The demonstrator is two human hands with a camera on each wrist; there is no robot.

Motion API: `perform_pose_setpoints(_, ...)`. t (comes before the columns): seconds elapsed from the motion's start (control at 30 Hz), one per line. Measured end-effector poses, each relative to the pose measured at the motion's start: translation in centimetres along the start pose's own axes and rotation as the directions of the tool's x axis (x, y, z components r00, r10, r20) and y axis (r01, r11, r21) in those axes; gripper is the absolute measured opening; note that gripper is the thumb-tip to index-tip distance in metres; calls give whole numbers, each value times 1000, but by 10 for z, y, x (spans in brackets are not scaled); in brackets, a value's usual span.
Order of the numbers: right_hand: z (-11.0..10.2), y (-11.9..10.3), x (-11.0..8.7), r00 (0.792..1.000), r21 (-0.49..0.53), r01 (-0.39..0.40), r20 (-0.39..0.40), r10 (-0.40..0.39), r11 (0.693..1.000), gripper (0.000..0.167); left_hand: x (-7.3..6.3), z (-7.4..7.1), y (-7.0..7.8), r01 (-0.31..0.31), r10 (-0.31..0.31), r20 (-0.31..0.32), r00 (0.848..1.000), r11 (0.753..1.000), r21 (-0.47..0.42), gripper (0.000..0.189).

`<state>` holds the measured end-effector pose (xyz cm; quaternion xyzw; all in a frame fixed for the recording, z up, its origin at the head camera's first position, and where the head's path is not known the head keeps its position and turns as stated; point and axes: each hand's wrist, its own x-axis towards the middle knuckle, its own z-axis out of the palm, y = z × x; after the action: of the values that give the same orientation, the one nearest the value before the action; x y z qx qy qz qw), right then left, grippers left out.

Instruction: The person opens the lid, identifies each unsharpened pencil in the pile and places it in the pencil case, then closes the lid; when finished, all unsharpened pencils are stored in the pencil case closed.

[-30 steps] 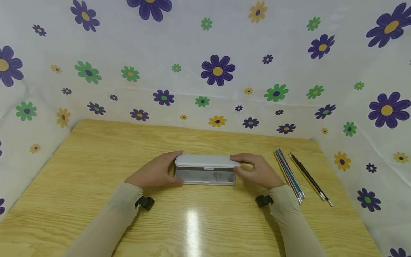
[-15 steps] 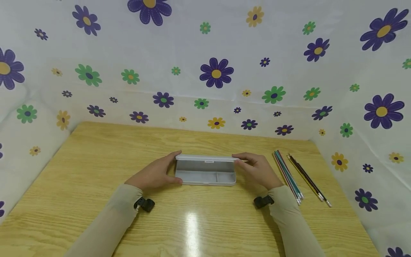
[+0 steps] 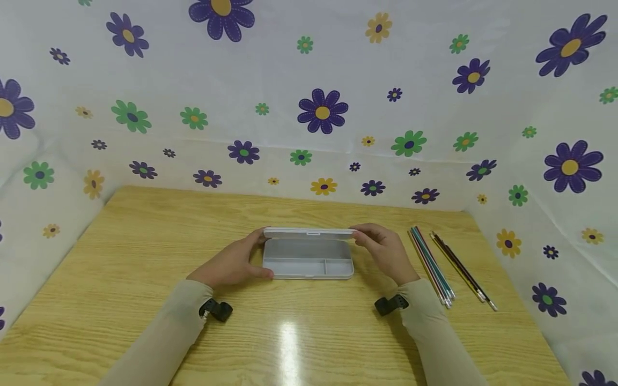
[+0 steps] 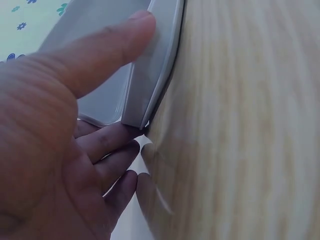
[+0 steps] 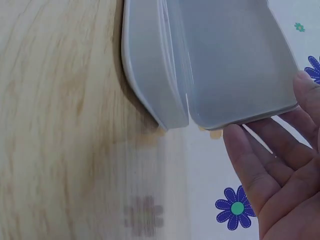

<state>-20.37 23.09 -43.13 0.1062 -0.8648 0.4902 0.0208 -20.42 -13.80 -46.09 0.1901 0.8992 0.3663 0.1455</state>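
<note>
A pale grey pencil case (image 3: 296, 266) lies in the middle of the table with its lid (image 3: 309, 234) swung up and its inside bare. A small divider splits off a compartment at its right. My left hand (image 3: 229, 262) grips the case's left end. In the left wrist view its thumb (image 4: 107, 52) lies along the front wall (image 4: 145, 85), with the other fingers behind the end. My right hand (image 3: 386, 249) pinches the lid's right corner. The right wrist view shows the thumb and fingers at the lid's edge, well apart from the case body (image 5: 147, 65).
To the right lies a bundle of coloured pencils (image 3: 431, 266), and beside it a few dark and yellow pencils (image 3: 463, 271) with eraser ends toward me. A flower-patterned cloth (image 3: 207, 145) walls off the back and sides of the wooden table (image 3: 159, 236).
The lid has swung from partly raised to about upright, lifted by my right hand, and more of the case's inside shows. My left hand has stayed at the left end.
</note>
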Motion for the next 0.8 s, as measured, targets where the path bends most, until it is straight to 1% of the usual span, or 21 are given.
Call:
perform_pose_setpoints(0.17, 0, 1, 3, 999, 43, 36, -27, -34, 998, 29, 0, 0, 1, 22, -23, -10, 1000, 1000, -3, 122)
perform_pose_setpoints(0.3, -1, 4, 7, 997, 49, 63, -46, -60, 997, 28, 2, 0, 1, -1, 3, -38, 999, 999, 52, 109)
perform_pose_setpoints(0.4, 0, 4, 8, 997, 56, 66, -48, -63, 996, 28, 1, 0, 1, -12, 17, -52, 999, 996, 92, 100)
perform_pose_setpoints(0.53, 0, 4, 10, 998, 57, 34, -53, -31, 998, 30, 0, 0, 2, -16, 21, -51, 998, 995, 102, 98)
perform_pose_setpoints(0.7, -1, 0, 16, 998, 50, -37, -52, 40, 998, 34, 1, 1, 5, -11, 15, -45, 999, 995, 97, 97)
perform_pose_setpoints(0.8, -3, -1, 21, 998, 40, -43, -35, 45, 998, 35, 1, 1, 6, 4, 0, -45, 999, 996, 93, 96)
